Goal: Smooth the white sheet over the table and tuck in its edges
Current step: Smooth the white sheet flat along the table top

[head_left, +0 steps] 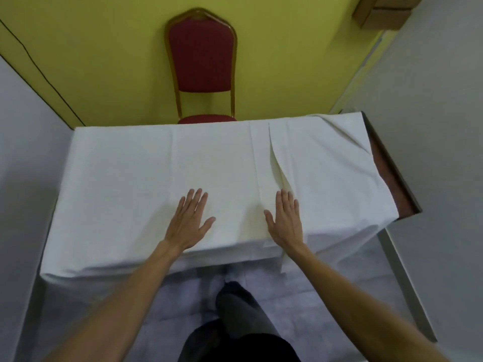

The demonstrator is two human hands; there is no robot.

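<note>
The white sheet (pixel 136 173) covers the table (pixel 392 178), hanging over its near and left edges. At the right, a strip of brown tabletop shows bare. Both hands lie flat on the sheet near the near edge, fingers straight: the left hand (pixel 189 220) spread, the right hand (pixel 286 218) beside a raised fold (pixel 277 163). A red chair (pixel 202 64) stands beyond the far edge.

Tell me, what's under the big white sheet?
A brown wooden table: only its right edge peeks out past the white cloth sheet. The rest of the tabletop is covered, so it cannot be seen.
</note>
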